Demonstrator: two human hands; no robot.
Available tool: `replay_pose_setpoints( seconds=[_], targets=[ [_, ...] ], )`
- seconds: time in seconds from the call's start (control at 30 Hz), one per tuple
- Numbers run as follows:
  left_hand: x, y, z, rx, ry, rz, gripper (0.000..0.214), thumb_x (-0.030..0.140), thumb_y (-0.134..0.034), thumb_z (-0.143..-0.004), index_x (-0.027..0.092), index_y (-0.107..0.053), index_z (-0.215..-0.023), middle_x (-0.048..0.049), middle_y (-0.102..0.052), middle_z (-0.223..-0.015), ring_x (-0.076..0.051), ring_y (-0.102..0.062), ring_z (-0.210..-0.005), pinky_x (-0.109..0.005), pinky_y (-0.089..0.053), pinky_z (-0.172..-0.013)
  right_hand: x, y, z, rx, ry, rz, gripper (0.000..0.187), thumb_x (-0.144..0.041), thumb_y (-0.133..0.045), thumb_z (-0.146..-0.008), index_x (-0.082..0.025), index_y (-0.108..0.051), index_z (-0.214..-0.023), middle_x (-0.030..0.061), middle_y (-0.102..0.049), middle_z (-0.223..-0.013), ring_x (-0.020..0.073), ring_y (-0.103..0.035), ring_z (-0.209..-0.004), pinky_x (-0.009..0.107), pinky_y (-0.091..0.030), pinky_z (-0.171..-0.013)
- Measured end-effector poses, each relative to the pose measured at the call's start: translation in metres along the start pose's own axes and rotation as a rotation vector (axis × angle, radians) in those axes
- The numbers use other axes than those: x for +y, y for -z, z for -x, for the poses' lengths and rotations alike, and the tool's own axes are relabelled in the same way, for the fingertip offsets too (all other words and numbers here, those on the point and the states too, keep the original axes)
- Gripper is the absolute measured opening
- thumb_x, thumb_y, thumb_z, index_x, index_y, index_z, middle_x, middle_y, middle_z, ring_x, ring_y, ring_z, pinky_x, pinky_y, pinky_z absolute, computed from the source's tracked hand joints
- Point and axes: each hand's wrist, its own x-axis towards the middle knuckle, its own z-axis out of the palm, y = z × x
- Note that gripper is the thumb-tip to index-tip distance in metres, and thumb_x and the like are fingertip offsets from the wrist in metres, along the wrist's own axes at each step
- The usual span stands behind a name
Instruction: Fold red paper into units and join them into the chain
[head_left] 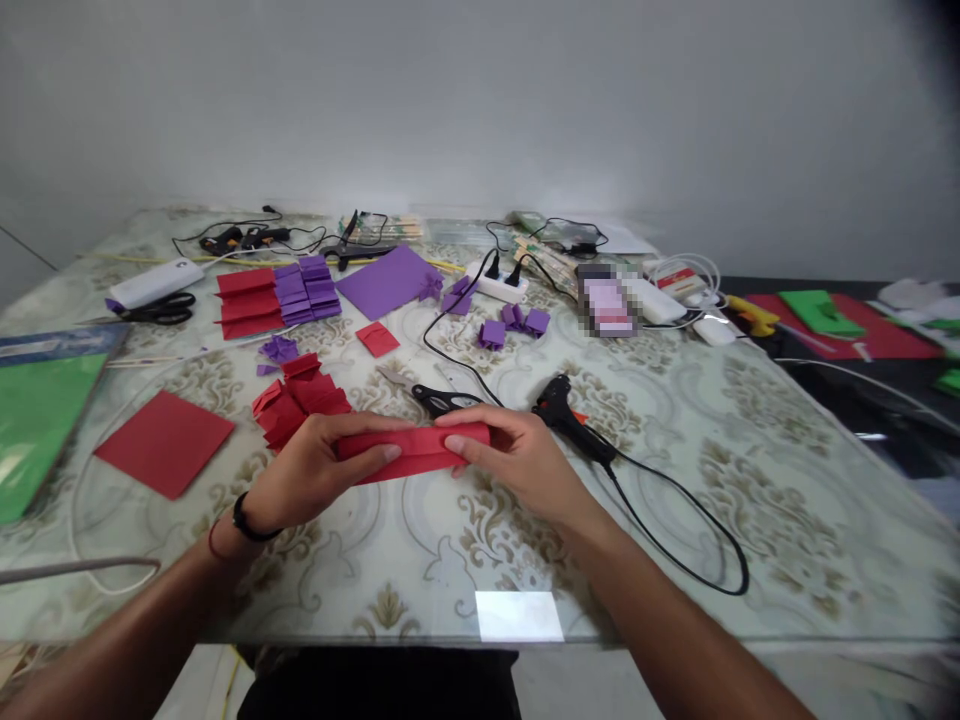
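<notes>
A folded sheet of red paper point(420, 450) is held up above the table between my two hands. My left hand point(322, 465) pinches its left end, thumb in front and fingers behind. At the other end, my right hand point(510, 450) grips it the same way, thumb pressed on the near face. Just behind my left hand lie several folded red paper pieces point(296, 400). Black-handled scissors point(435, 398) rest behind the paper, partly hidden by my right hand. To the right of that hand is a black glue gun point(566, 415) with its cord.
Left of my hands lie a flat red square point(166, 443) and a green sheet pack point(45, 420). Farther back are pleated purple paper point(307, 290), a purple sheet point(390, 282), a white power strip point(499, 283) and a phone point(606, 303). Black cord point(690, 490) loops at right.
</notes>
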Motion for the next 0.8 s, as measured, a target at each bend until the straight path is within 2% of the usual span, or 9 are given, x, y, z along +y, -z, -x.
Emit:
replay_pose_setpoints(
  seconds=[0.13,0.3,0.47,0.6,0.73,0.8],
  targets=[
    [-0.001,0.0,-0.002,0.0,0.027,-0.041,0.029,0.036,-0.077,-0.09,0.023,-0.084,-0.116,-0.008,-0.083,-0.117,-0.029,-0.078,-0.108,-0.037,-0.06,-0.102,0.003,0.001,0.0,0.003,0.028,0.139,0.024,-0.038,-0.08,-0.09,-0.025,-0.083,-0.11,0.005,-0.083,-0.106,0.0229,-0.077,-0.097,0.035,-0.06,-0.088],
    [-0.003,-0.001,-0.004,-0.029,0.048,-0.044,0.024,0.032,-0.078,-0.088,0.022,-0.085,-0.108,-0.008,-0.085,-0.107,-0.028,-0.079,-0.101,-0.036,-0.062,-0.096,-0.002,-0.001,0.001,-0.066,0.057,0.262,0.023,-0.025,-0.076,-0.09,-0.026,-0.082,-0.112,0.0036,-0.083,-0.112,0.0236,-0.077,-0.102,0.036,-0.057,-0.095],
    [-0.006,-0.001,-0.005,0.025,0.087,0.015,0.023,0.036,-0.081,-0.086,0.021,-0.085,-0.103,-0.0064,-0.084,-0.097,-0.024,-0.078,-0.089,-0.029,-0.062,-0.077,-0.006,-0.002,0.001,-0.054,0.053,0.275,0.02,-0.026,-0.073,-0.093,-0.025,-0.082,-0.11,0.0035,-0.083,-0.11,0.0229,-0.077,-0.099,0.034,-0.058,-0.089],
    [-0.007,-0.002,-0.004,0.14,0.116,0.091,0.026,0.039,-0.084,-0.082,0.02,-0.083,-0.1,-0.0054,-0.081,-0.092,-0.019,-0.072,-0.077,-0.023,-0.054,-0.062,-0.006,-0.003,0.001,-0.042,0.035,0.281,0.021,-0.029,-0.072,-0.092,-0.023,-0.08,-0.111,0.0032,-0.082,-0.097,0.0189,-0.074,-0.083,0.028,-0.054,-0.072],
    [-0.007,-0.011,-0.003,0.293,0.108,0.195,0.037,0.034,-0.09,-0.076,0.019,-0.079,-0.108,-0.0032,-0.078,-0.093,-0.017,-0.069,-0.079,-0.023,-0.053,-0.066,-0.003,-0.008,0.002,-0.076,0.001,0.218,0.013,-0.023,-0.072,-0.088,-0.019,-0.073,-0.1,-0.0012,-0.073,-0.076,0.0146,-0.065,-0.069,0.026,-0.05,-0.068],
    [-0.01,-0.018,-0.002,0.305,0.108,0.297,0.032,0.032,-0.089,-0.077,0.019,-0.078,-0.104,-0.0025,-0.078,-0.092,-0.018,-0.07,-0.082,-0.025,-0.055,-0.073,0.001,-0.013,0.002,-0.116,-0.02,0.191,0.012,-0.02,-0.071,-0.086,-0.02,-0.068,-0.098,-0.0036,-0.068,-0.072,0.0137,-0.062,-0.068,0.026,-0.05,-0.069]
  ],
)
